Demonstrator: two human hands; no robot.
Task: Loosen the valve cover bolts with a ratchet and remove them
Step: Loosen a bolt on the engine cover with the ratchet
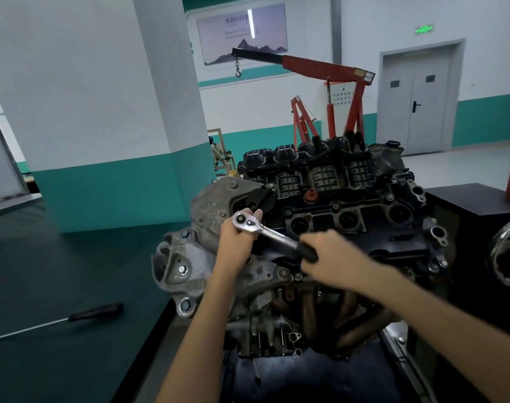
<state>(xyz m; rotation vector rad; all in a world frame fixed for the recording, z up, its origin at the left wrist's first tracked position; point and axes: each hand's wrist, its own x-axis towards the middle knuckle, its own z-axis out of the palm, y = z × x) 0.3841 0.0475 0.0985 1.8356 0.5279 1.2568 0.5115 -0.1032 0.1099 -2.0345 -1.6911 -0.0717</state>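
R grip [333,258] on ratchet [269,233], hoist [320,67] behind

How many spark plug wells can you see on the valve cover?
3 wells in a row: left, middle, right; a fourth may hide under the ratchet and left hand.

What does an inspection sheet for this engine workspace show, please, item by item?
Surface: green surface, dark and flat, left of the engine.
Job's things: ratchet, its head at the left end of the valve cover.
Clutter: black-handled screwdriver lies on the green surface.
Grippers: left hand holds the ratchet head; right hand grips its handle, blurred.
Cables: nothing seen.
Surroundings: red hoist, grey double door, pillar.
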